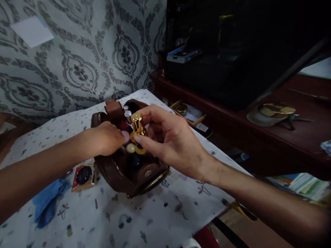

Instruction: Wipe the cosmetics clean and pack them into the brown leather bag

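A brown leather bag [108,172] lies unzipped on the table, with several small bottles and caps inside. Between the thumb and fingers of my right hand [176,137] is a small bottle with a shiny gold cap [138,124], held upright over the bag's opening. My left hand [110,138] reaches over the bag's left rim, its fingers curled by a lilac round cap [126,136]; what they grip, if anything, is hidden. Close by in the bag are a silver-capped bottle [128,116], a cream round cap [130,148] and a dark round cap [133,159].
On the white patterned tablecloth [144,220], a blue cloth [49,199] and a black round item on a small box [83,175] lie left of the bag. A dark red desk [258,141] with an open drawer [199,120] and a large black screen [219,75] stand at right.
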### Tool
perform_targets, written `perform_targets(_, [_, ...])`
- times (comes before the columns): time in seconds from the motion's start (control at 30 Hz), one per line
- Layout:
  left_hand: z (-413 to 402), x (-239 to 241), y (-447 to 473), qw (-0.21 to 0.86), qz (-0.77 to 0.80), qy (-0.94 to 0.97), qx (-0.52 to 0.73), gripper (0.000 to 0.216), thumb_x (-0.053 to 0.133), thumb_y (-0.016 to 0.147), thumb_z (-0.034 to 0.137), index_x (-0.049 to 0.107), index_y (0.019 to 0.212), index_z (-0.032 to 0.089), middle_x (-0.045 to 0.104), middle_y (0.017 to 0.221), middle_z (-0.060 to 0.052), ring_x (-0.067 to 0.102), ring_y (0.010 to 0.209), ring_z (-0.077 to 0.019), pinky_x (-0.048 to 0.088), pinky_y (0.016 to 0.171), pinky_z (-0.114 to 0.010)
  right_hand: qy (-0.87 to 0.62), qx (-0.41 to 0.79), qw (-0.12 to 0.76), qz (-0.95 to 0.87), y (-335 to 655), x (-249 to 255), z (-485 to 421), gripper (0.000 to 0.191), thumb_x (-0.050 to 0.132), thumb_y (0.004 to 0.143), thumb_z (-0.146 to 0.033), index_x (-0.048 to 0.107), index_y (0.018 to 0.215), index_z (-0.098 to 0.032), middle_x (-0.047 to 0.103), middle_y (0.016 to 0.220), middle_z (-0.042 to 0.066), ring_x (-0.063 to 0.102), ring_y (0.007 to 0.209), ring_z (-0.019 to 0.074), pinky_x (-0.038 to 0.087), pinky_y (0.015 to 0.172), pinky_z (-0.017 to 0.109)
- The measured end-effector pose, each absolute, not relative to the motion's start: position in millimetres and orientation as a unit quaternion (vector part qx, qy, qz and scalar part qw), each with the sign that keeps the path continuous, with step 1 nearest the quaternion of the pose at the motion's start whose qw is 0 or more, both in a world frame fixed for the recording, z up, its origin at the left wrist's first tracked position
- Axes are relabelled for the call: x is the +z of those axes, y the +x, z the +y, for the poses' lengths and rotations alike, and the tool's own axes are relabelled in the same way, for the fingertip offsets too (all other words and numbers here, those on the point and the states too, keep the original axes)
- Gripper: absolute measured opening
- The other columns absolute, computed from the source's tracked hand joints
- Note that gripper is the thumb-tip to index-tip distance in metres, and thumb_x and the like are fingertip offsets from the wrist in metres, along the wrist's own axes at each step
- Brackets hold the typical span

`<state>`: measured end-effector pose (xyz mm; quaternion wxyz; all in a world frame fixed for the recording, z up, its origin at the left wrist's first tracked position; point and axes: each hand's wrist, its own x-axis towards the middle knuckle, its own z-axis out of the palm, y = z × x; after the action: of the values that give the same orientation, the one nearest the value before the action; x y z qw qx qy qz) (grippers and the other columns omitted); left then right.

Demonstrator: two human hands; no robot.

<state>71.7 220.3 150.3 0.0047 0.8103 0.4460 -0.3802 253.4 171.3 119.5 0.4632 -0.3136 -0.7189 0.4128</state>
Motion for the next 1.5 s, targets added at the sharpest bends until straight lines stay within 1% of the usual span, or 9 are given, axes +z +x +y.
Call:
perform_targets(0.1, [217, 157, 80, -0.009, 0.442, 0.79, -0.424, 0.047, 0.053, 0.079, 0.01, 0.066, 0.124, 0.018, 0.073, 0.117, -0.016, 0.068, 0.107, -0.0356, 0.05, 0.081, -0.038, -0.314, 0.411, 0.462, -0.72, 254, 119, 171, 0.025, 0.064, 0.083, -0.012, 0.058, 0.106, -0.021, 0.062, 0.09, -0.003, 0.047, 0.059, 0.0061, 0.041, 0.056, 0.024])
perform_targets(0.37, [216, 170, 78, -0.02, 0.456, 0.792, -0.406, 0.031, 0.052, 0.086, 0.022, 0.075, 0.107, 0.019, 0.075, 0.107, -0.016, 0.07, 0.091, -0.0325, 0.05, 0.076, -0.038, -0.307, 0.42, 0.398, -0.755, 251, 124, 171, 0.018, 0.062, 0.083, -0.011, 0.056, 0.097, -0.021, 0.056, 0.071, -0.006, 0.052, 0.059, 0.0083, 0.04, 0.054, 0.022])
perform_targets(0.53, [213, 183, 80, -0.027, 0.445, 0.799, -0.404, 0.03, 0.048, 0.08, 0.013, 0.077, 0.086, 0.019, 0.077, 0.09, -0.012, 0.069, 0.081, -0.0275, 0.049, 0.07, -0.033, -0.33, 0.421, 0.327, -0.779, 236, 124, 176, 0.016, 0.062, 0.082, -0.01, 0.051, 0.086, -0.021, 0.054, 0.065, -0.007, 0.053, 0.057, 0.0097, 0.038, 0.053, 0.022])
perform_targets(0.63, [213, 185, 79, -0.035, 0.448, 0.799, -0.399, 0.031, 0.048, 0.08, 0.013, 0.076, 0.091, 0.02, 0.077, 0.09, -0.011, 0.069, 0.081, -0.0266, 0.048, 0.069, -0.033, -0.323, 0.449, 0.262, -0.791, 222, 121, 181, 0.018, 0.059, 0.083, -0.007, 0.047, 0.084, -0.021, 0.054, 0.063, -0.007, 0.056, 0.055, 0.0104, 0.039, 0.052, 0.022])
perform_targets(0.8, [221, 181, 69, -0.036, 0.443, 0.809, -0.385, 0.031, 0.049, 0.08, 0.015, 0.075, 0.097, 0.017, 0.076, 0.106, -0.013, 0.069, 0.09, -0.0271, 0.049, 0.074, -0.032, -0.374, 0.336, 0.159, -0.85, 202, 118, 186, 0.015, 0.06, 0.082, -0.007, 0.054, 0.092, -0.016, 0.067, 0.087, 0.006, 0.064, 0.082, 0.0186, 0.044, 0.065, 0.026])
perform_targets(0.97, [225, 183, 63, -0.028, 0.444, 0.817, -0.367, 0.022, 0.055, 0.076, 0.022, 0.073, 0.088, 0.018, 0.076, 0.087, -0.011, 0.067, 0.073, -0.0246, 0.044, 0.058, -0.029, -0.392, 0.333, 0.118, -0.85, 188, 113, 192, 0.025, 0.059, 0.081, -0.005, 0.061, 0.105, -0.012, 0.071, 0.106, 0.011, 0.066, 0.097, 0.0212, 0.047, 0.074, 0.026])
perform_targets(1.13, [227, 186, 60, 0.008, 0.44, 0.825, -0.354, 0.021, 0.059, 0.073, 0.032, 0.071, 0.081, 0.017, 0.073, 0.076, -0.008, 0.063, 0.064, -0.0218, 0.04, 0.053, -0.028, -0.398, 0.303, 0.079, -0.862, 179, 114, 196, 0.024, 0.059, 0.082, -0.006, 0.066, 0.104, -0.012, 0.072, 0.109, 0.014, 0.069, 0.097, 0.0232, 0.048, 0.07, 0.026])
perform_targets(1.3, [234, 187, 53, 0.054, 0.431, 0.832, -0.345, 0.024, 0.057, 0.068, 0.021, 0.072, 0.087, 0.02, 0.073, 0.078, -0.005, 0.064, 0.07, -0.0204, 0.042, 0.056, -0.026, -0.386, 0.245, 0.013, -0.89, 173, 117, 195, 0.031, 0.051, 0.085, 0.0, 0.066, 0.111, -0.007, 0.071, 0.114, 0.019, 0.069, 0.104, 0.026, 0.052, 0.077, 0.029])
perform_targets(1.5, [236, 190, 48, 0.075, 0.438, 0.83, -0.338, 0.027, 0.052, 0.067, 0.017, 0.071, 0.087, 0.018, 0.074, 0.082, -0.006, 0.065, 0.071, -0.0211, 0.045, 0.059, -0.027, -0.373, 0.225, -0.003, -0.9, 170, 122, 192, 0.035, 0.049, 0.086, 0.002, 0.065, 0.116, -0.006, 0.07, 0.119, 0.02, 0.067, 0.113, 0.0297, 0.056, 0.087, 0.036])
